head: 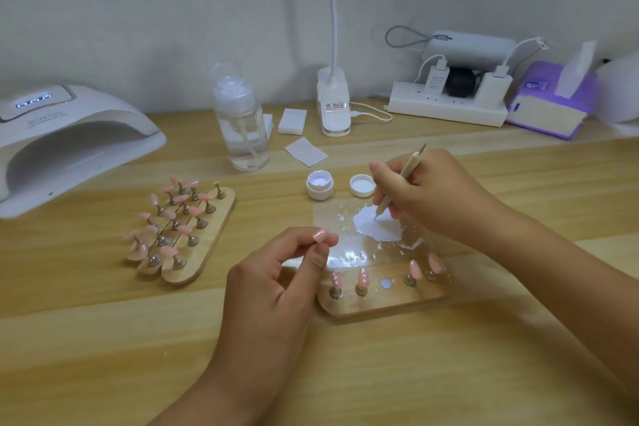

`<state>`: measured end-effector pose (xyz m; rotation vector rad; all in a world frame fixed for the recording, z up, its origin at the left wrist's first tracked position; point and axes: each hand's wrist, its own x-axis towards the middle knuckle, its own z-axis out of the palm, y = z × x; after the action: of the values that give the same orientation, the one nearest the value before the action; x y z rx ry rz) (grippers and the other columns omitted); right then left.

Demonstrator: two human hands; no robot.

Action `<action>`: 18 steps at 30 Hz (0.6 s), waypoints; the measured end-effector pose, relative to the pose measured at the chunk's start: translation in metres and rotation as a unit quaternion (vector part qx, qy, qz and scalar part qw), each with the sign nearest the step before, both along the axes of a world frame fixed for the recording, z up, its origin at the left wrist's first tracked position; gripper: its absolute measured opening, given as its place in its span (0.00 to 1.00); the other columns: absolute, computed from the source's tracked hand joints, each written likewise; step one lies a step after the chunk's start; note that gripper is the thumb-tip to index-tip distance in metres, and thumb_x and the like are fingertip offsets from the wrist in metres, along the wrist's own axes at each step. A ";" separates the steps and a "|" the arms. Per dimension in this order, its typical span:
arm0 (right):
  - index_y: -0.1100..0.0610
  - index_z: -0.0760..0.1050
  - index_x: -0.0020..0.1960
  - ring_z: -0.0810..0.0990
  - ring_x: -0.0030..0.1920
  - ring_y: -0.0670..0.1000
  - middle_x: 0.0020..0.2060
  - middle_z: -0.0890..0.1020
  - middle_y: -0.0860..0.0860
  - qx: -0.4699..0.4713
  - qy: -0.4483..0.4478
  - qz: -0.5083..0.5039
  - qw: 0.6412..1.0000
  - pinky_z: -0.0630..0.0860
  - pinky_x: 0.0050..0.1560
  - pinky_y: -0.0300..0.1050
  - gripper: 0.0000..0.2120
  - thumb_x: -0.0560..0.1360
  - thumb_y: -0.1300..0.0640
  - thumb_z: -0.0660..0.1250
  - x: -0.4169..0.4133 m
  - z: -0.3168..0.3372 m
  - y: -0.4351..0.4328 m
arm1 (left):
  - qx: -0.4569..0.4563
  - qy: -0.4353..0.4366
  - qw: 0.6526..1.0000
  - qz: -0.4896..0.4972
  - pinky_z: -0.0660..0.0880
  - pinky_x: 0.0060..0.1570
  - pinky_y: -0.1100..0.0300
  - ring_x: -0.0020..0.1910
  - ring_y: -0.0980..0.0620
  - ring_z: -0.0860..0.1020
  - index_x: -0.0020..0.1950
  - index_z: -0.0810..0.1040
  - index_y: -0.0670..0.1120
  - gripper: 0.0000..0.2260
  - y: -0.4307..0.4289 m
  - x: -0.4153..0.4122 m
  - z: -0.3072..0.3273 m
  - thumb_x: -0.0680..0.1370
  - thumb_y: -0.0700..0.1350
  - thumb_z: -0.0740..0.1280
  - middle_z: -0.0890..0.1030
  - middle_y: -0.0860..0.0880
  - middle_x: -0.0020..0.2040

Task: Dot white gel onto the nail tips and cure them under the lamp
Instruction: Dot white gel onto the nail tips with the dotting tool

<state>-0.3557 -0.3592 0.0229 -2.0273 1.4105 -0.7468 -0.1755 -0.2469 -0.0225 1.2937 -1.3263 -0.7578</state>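
At the wooden table (103, 339), my left hand (276, 273) pinches a single pink nail tip (318, 235) between thumb and fingertips, raised above the near-left corner of a clear mixing sheet (345, 258). My right hand (425, 194) grips a slim dotting tool (397, 180) like a pen, its point down in the puddle of white gel (375, 223) spread on that sheet. Just behind the sheet stand the open gel jar (320, 185) and, beside it, its white lid (362, 185) lying inside-up.

Directly in front of me, a wooden holder (387, 301) carries four pink tips on metal stands, with one bare round magnet (386, 284) between the two pairs. To the left, a second holder (204, 245) is crowded with rows of pink tips. The white curing lamp (69, 142) sits at the far left, its opening facing the table, display lit. A clear pump bottle (242, 124) stands behind the holders.
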 end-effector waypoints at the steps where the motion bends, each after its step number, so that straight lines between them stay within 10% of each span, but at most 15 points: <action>1: 0.56 0.82 0.33 0.76 0.25 0.44 0.24 0.80 0.50 0.003 -0.002 0.004 1.000 0.70 0.29 0.34 0.22 0.81 0.48 0.61 0.000 0.000 0.000 | 0.006 0.007 1.000 -0.004 0.77 0.43 0.60 0.40 0.49 0.82 0.50 0.83 0.61 0.05 0.000 0.000 0.000 0.78 0.53 0.67 0.86 0.58 0.47; 18: 0.55 0.81 0.33 0.80 0.28 0.49 0.25 0.81 0.51 -0.037 0.000 -0.011 0.999 0.75 0.34 0.42 0.23 0.82 0.49 0.60 -0.004 -0.007 -0.001 | -0.052 -0.010 0.998 -0.013 0.73 0.45 0.74 0.46 0.60 0.83 0.45 0.87 0.50 0.02 0.003 -0.003 0.009 0.74 0.44 0.74 0.85 0.59 0.46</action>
<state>-0.3599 -0.3599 0.0160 -2.0704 1.4267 -0.8209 -0.1783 -0.2438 -0.0137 1.2064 -1.3831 -0.6847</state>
